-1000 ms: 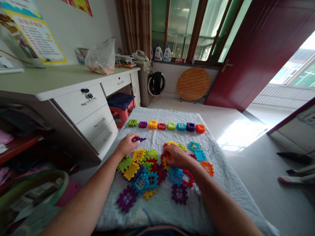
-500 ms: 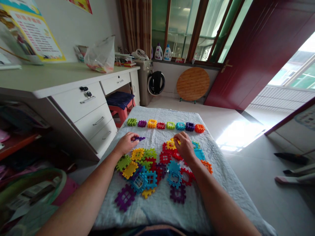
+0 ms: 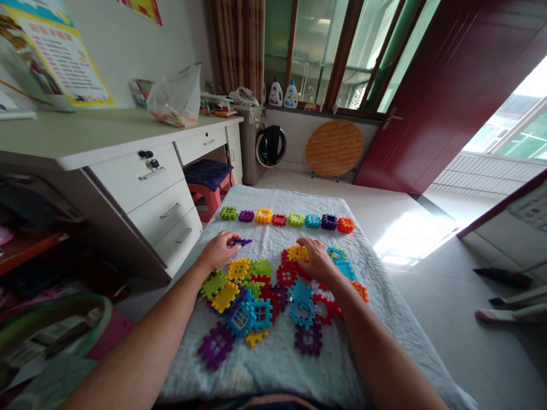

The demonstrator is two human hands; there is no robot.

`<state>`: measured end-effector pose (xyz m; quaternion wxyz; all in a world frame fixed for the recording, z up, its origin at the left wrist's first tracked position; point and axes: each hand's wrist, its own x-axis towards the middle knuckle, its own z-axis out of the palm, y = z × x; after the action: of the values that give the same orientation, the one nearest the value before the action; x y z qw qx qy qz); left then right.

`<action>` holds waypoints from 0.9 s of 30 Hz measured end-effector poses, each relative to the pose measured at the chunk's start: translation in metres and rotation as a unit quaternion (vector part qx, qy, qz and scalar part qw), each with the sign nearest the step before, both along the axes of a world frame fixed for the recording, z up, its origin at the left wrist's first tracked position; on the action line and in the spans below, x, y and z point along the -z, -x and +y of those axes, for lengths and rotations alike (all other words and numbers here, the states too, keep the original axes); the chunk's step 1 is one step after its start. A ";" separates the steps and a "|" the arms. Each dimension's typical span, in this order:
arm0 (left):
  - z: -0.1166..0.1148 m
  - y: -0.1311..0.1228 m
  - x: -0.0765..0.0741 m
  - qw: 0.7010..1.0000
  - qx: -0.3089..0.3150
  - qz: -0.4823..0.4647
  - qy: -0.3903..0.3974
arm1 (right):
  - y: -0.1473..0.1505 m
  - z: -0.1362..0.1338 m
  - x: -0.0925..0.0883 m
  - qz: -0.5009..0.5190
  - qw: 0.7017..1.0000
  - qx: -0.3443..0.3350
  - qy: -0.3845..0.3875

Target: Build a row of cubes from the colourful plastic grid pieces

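Observation:
A heap of flat plastic interlocking squares [image 3: 260,296] in several colours lies on a pale cloth-covered table [image 3: 277,364]. At the far end stands a row of assembled small cubes [image 3: 287,218]. My left hand [image 3: 220,249] rests at the heap's left edge, its fingers pinched on a purple piece [image 3: 241,242]. My right hand [image 3: 315,259] lies over the heap's far side, fingers curled down onto a yellow square [image 3: 296,252] and the red pieces beside it.
A white desk with drawers [image 3: 141,188] stands to the left, with a red stool [image 3: 207,179] under it. A round wooden board [image 3: 334,147] leans on the far wall. A dark red door [image 3: 444,91] stands open at right.
My right hand moved away from me across the heap, from the red and yellow pieces in the middle to the yellow square at the far side. The left hand stayed put.

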<state>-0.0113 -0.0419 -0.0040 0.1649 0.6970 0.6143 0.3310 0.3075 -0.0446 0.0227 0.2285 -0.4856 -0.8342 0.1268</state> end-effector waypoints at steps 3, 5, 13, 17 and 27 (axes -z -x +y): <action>-0.001 0.000 -0.001 1.000 -0.002 0.003 -0.002 | -0.001 0.001 0.000 0.014 1.000 -0.006 0.001; -0.001 0.000 -0.001 1.000 -0.002 0.001 0.000 | 0.000 0.001 0.000 0.028 0.999 -0.016 -0.014; -0.001 0.000 -0.001 1.000 0.002 -0.004 0.002 | 0.002 0.001 0.004 0.009 0.999 -0.039 0.005; -0.001 -0.001 -0.002 1.000 0.003 -0.009 -0.002 | 0.001 0.002 0.003 0.002 0.999 -0.038 0.014; -0.003 -0.002 -0.005 0.999 0.007 -0.032 0.010 | 0.006 0.017 -0.011 -0.088 0.994 -0.055 0.036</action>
<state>-0.0093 -0.0446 0.0012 0.1935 0.6891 0.6067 0.3459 0.3018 -0.0276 0.0336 0.1295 -0.4560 -0.8715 0.1259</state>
